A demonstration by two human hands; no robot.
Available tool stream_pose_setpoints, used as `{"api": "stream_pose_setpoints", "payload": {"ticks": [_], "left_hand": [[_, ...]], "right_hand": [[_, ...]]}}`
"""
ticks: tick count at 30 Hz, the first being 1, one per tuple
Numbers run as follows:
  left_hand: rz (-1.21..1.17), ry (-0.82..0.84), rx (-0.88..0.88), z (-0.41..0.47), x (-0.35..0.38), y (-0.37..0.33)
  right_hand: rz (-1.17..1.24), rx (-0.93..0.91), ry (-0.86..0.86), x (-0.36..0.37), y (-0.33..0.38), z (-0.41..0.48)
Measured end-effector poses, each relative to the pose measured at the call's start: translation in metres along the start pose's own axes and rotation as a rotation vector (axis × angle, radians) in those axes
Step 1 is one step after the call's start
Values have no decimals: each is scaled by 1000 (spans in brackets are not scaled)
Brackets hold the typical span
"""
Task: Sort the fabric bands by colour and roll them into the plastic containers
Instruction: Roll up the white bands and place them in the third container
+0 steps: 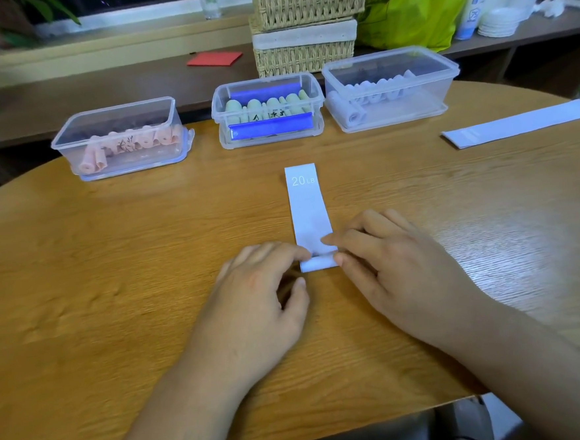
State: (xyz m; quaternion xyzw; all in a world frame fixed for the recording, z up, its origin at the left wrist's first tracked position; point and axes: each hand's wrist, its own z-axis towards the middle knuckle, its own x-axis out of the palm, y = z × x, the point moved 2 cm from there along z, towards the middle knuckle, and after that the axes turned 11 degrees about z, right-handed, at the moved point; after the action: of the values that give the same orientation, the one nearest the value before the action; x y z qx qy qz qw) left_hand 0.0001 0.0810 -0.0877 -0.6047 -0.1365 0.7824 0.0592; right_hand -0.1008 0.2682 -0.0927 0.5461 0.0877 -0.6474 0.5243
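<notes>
A pale lilac fabric band marked "20 LB" lies lengthwise on the wooden table, its near end folded over into the start of a roll. My left hand pinches that near end from the left and my right hand pinches it from the right. Three clear plastic containers stand at the back: the left container holds pink rolls, the middle container with blue clips holds green rolls, and the right container holds lilac rolls. Another flat lilac band lies at the far right.
Behind the containers runs a low shelf with two stacked wicker baskets, a red card, a green bag and stacked white plates. The table's rounded edge curves close on the right.
</notes>
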Motion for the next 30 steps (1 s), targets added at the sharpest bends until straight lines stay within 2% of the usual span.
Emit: {"api": "stream_pose_setpoints", "payload": {"ticks": [6, 15, 21, 30], "left_hand": [[21, 8, -13, 2, -1, -1], [12, 25, -75, 3, 2, 1], [18, 6, -73, 3, 5, 0], [-99, -33, -68, 0, -1, -1]], "right_hand": [[-34, -121, 41, -2, 5, -4], [-6, -22, 83, 6, -5, 2], [25, 24, 36, 8, -7, 14], [53, 19, 15, 4, 1, 6]]}}
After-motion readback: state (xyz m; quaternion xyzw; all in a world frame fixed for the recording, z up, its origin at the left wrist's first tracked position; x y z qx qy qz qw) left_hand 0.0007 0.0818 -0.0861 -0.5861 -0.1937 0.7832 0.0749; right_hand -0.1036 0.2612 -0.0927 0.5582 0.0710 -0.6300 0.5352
